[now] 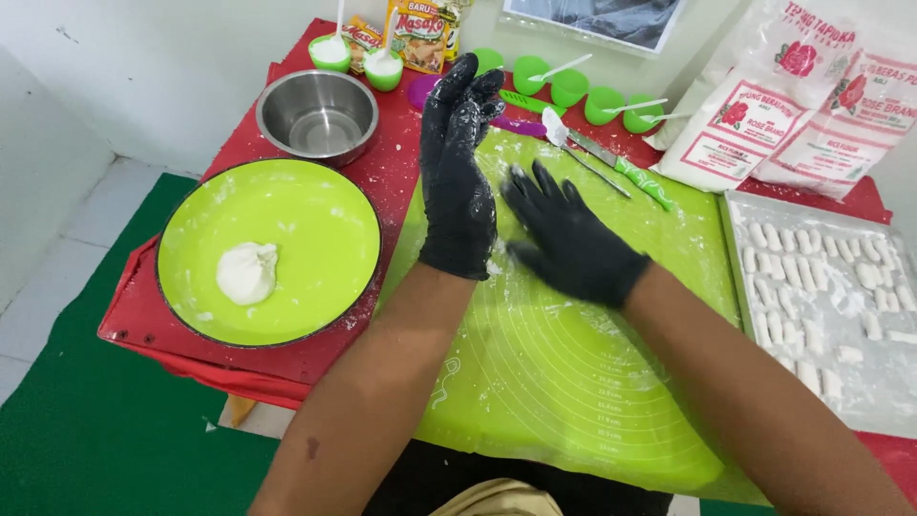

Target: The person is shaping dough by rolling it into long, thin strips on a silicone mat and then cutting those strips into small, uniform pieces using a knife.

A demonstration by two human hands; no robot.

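Note:
Both my hands wear black gloves dusted with flour, over a light green silicone mat (573, 382). My left hand (458, 182) stands on edge with its fingers stretched away from me and nothing in it. Just to its right, my right hand (571, 244) lies palm down on the mat with fingers spread; anything under the palm is hidden. A white ball of dough (246, 272) sits on a round green tray (315, 229) to the left of my left hand.
A steel bowl (318, 115) stands behind the round tray. At the right, a metal tray (860, 373) holds several small white dough sticks. Flour bags (793, 115), small green cups (568, 86), seasoning packets (418, 33) and a green-handled knife (626, 170) line the back of the red table (392, 172).

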